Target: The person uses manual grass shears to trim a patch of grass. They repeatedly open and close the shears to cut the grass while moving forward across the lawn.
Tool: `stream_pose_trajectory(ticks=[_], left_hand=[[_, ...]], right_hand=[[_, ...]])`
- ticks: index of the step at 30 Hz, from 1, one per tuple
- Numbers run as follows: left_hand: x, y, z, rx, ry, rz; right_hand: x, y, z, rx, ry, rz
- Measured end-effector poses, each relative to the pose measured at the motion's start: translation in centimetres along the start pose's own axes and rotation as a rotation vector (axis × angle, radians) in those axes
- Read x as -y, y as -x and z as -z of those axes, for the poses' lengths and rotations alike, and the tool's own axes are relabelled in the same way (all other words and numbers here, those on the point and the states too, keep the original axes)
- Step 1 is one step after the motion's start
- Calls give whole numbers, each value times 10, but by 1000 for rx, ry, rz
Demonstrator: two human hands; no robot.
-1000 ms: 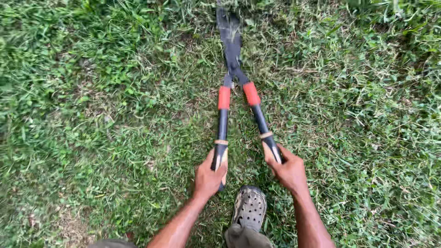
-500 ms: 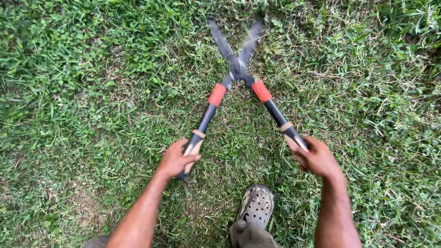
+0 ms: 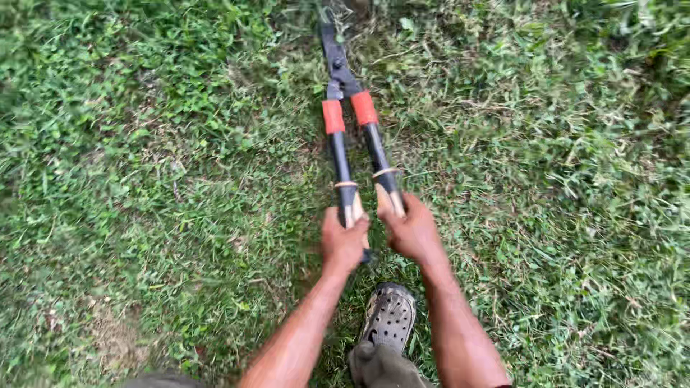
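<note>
A: What is shown in the head view?

B: A pair of shears (image 3: 350,122) is held over the lawn (image 3: 158,179), roughly at its middle and running toward the far edge. The left hand (image 3: 343,243) is wrapped tight round the left handle and the right hand (image 3: 411,231) round the right one; both are clamped on the shears.

A: How are the handles set?

B: They are brought close together, nearly parallel, with the two hands just beside each other. The blades (image 3: 332,44) are seen shut, one over the other, pointing into the grass near the far edge. The tips are blurred, so what lies between them cannot be told.

A: Which step is judged to be in hand?

B: The closing stroke of a cut, it is judged, since handles and blades are both drawn together at grass level.

A: What would be called for by the next move?

B: The handles would have to be pulled apart so the blades are opened, and the shears shifted onto uncut grass, kept low and level.

A: Is anything else to be noted?

B: A grey clog (image 3: 389,316) is planted near the bottom edge, below the hands and well clear of the blades
</note>
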State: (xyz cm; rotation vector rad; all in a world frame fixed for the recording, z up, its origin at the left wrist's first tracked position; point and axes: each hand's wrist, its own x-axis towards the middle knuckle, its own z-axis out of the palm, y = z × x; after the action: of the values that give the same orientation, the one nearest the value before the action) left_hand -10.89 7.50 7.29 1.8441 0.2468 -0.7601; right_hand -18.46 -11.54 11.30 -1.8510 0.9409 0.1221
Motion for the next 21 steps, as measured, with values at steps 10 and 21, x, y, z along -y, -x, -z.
stream_pose_trajectory(ticks=[10,21], left_hand=[[109,-7,74,439,-186,33],[-35,-25,-14,219,-130,-85]], right_hand=[[-118,109,54,-83,-230,-319],[-57,5,49,-163,-204,-215]])
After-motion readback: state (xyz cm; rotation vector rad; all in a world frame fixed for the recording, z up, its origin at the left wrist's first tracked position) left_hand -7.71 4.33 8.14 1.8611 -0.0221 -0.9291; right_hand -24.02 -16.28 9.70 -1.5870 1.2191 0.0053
